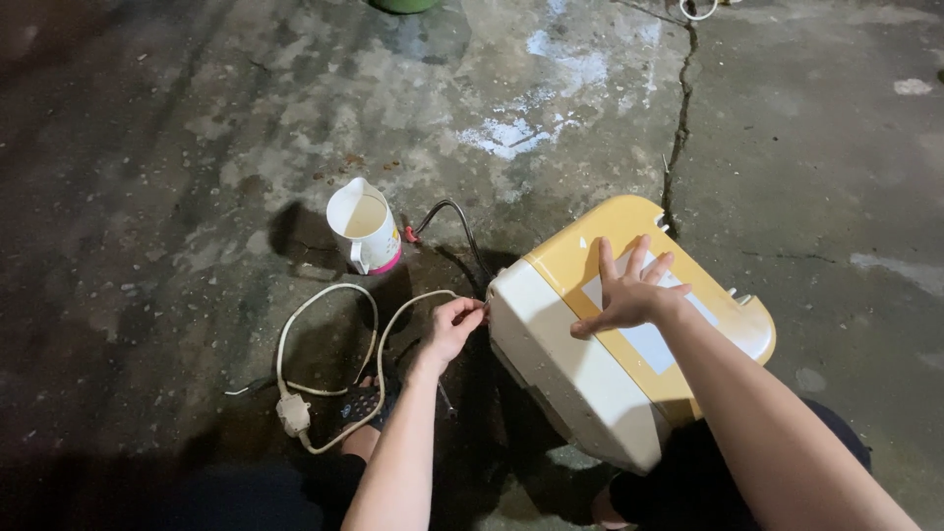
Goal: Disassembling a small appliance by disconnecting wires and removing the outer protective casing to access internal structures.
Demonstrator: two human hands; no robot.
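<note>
A yellow and cream plastic appliance box (570, 364) lies tilted on the concrete floor. My right hand (629, 290) rests flat, fingers spread, on its yellow top beside a white label. My left hand (454, 324) is pinched on the white power cord (324, 369) where it meets the box's left side. The cord loops across the floor to a white plug (293, 413).
A white jug (364, 226) with a pink base stands behind the cord loop. A dark hose (447, 211) curves from the jug toward the box. A long crack (678, 118) runs through the stained concrete floor. My knees are at the bottom edge.
</note>
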